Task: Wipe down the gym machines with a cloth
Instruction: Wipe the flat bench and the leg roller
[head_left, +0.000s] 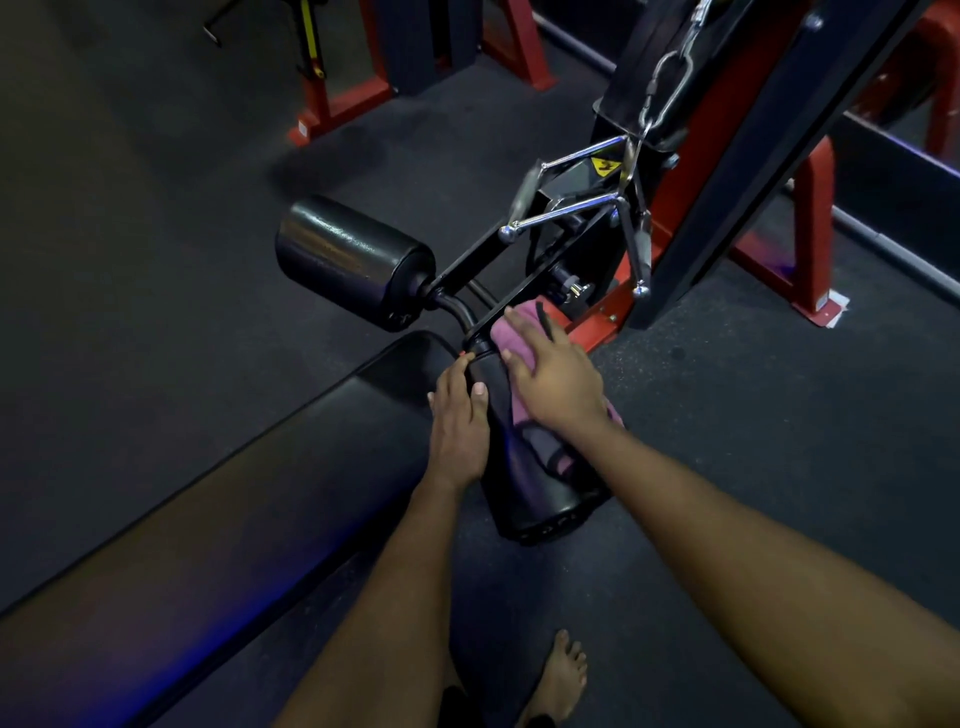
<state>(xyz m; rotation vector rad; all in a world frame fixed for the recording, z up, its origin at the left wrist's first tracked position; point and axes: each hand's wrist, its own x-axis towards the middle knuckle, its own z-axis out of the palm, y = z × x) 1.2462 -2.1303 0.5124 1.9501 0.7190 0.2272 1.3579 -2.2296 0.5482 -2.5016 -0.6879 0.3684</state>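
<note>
right hand (558, 379) flat on cloth (511, 343), far end of roller (524, 467) | left hand (460, 415) steadies its side, fingers straight I think | rest of roller runs back toward the person

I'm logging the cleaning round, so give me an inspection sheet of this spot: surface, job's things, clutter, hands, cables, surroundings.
Surface: dark speckled rubber floor.
Job's things: pink cloth lies on the near roller pad; far roller pad and bench pad alongside.
Clutter: nothing seen.
Hands: right hand flat on the cloth; left hand rests on the near roller pad's side.
Cables: chrome handle hangs from a carabiner; cable itself unclear.
Surroundings: red machine frame; a bare foot.
</note>
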